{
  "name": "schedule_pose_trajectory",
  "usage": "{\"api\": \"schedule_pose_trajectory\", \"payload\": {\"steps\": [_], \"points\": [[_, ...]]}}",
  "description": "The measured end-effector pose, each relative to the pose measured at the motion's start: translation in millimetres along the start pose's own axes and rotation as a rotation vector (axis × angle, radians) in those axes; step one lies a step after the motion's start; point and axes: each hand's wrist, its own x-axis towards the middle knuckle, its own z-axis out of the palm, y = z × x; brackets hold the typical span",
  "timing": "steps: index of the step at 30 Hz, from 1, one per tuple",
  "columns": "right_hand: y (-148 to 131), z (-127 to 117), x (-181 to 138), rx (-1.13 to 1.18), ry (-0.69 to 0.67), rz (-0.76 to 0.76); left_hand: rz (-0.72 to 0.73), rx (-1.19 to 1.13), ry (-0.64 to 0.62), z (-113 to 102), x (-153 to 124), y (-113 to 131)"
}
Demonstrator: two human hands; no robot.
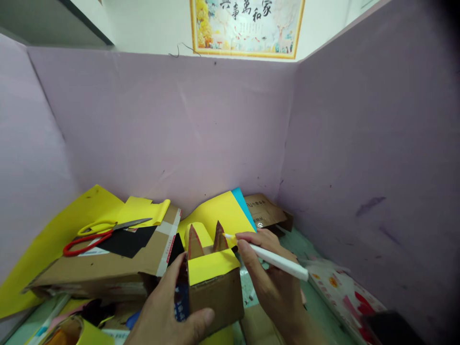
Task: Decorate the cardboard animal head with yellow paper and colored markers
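Observation:
A small cardboard box [215, 299] with a yellow paper strip [212, 266] along its top edge sits in my left hand [168, 304], thumb across the front and fingers along the left side. Two pointed cardboard ears [196, 243] with dark reddish edges stand up from its top. My right hand [271, 275] pinches a white marker [282, 262] with a yellow tip end. The marker's tip is at the right-hand ear [220, 237]; whether it touches is hard to tell.
Scissors [88, 239] with red and yellow handles lie on black paper over a larger cardboard box [89, 273] at left. Yellow sheets [219, 211] lean behind. A flattened brown carton [264, 211] stands back right. A plastic-wrapped printed packet [345, 292] and a dark object [391, 328] lie at right.

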Motion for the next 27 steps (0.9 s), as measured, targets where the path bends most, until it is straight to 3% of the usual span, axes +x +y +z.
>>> {"api": "schedule_pose_trajectory", "payload": {"steps": [10,27], "points": [[0.3,1.7,1.0,-0.071,-0.037,-0.064,0.028,-0.070,0.074,5.0,-0.4,2.3],[3.3,2.9,-0.9,-0.088,-0.038,-0.069,0.049,-0.022,0.045,2.0,-0.3,-0.5]]}}
